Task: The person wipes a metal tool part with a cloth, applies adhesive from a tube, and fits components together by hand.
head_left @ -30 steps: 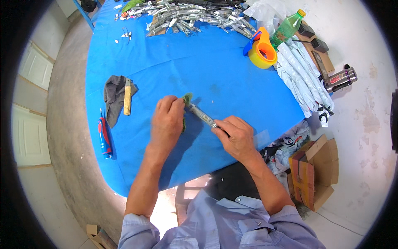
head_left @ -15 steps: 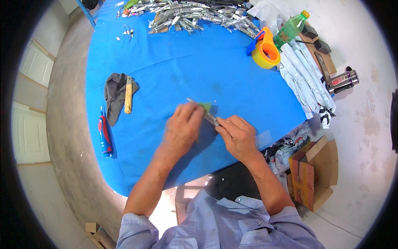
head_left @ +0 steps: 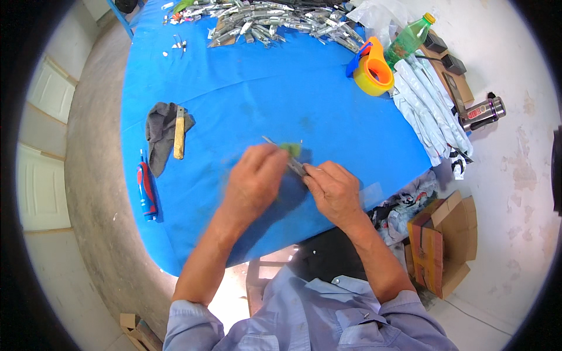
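Slim metallic piece [head_left: 297,169] midway, I judge.
Left hand [head_left: 253,176] pinches green cloth [head_left: 291,150] against it, right hand [head_left: 333,190] grips its end; pile [head_left: 257,26] progress unclear.

Fingers [head_left: 319,175] gripping silvery rod [head_left: 297,167], green cloth [head_left: 292,150], blue tablecloth [head_left: 252,99]

1. Worn on head: left 1 of 2 side-by-side fisheyes.
2. Looking steeply down over shirt [head_left: 293,322], forward along blue tabletop [head_left: 234,93].
3. Near left hand [head_left: 252,181] and right hand [head_left: 333,192], both around mid-frame; wide enough to catch floor [head_left: 93,146].
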Motion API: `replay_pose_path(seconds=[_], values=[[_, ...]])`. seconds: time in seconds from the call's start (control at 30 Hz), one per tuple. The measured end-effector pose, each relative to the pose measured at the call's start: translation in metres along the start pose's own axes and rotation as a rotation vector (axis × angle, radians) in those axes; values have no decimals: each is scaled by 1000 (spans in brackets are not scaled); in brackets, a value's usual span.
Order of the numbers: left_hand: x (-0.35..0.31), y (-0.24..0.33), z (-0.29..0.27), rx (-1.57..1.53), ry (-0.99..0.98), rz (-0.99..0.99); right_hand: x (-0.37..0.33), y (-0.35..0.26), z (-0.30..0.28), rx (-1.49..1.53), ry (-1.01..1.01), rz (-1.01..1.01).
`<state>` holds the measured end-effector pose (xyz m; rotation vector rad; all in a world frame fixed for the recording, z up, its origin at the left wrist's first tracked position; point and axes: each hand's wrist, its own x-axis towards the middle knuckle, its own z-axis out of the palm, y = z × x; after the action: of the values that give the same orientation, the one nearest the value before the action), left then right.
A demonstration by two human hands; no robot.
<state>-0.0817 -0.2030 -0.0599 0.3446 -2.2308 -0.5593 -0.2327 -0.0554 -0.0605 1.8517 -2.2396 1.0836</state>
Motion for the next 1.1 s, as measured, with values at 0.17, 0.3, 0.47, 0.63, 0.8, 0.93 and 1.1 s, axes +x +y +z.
replay_pose_path(seconds=[0.17,0.3,0.47,0.63,0.8,0.93,1.1], values=[[-9,23,11,-55,-228,12,-2,4,-1,-27,-75,-13],[-5,12,5,74,-207,-18,0,0,-2,32,-58,-29],[-2,-8,-2,196,-94,-89,1,-3,-5,35,-73,-14],[0,-17,-3,201,-44,-144,0,-3,-5,36,-56,-9],[4,-13,-3,106,55,-80,1,-4,-5,70,-35,17],[-5,14,5,-74,-135,30,-3,8,3,16,8,-56],[-6,16,5,25,-233,-18,-2,2,0,83,-22,14]])
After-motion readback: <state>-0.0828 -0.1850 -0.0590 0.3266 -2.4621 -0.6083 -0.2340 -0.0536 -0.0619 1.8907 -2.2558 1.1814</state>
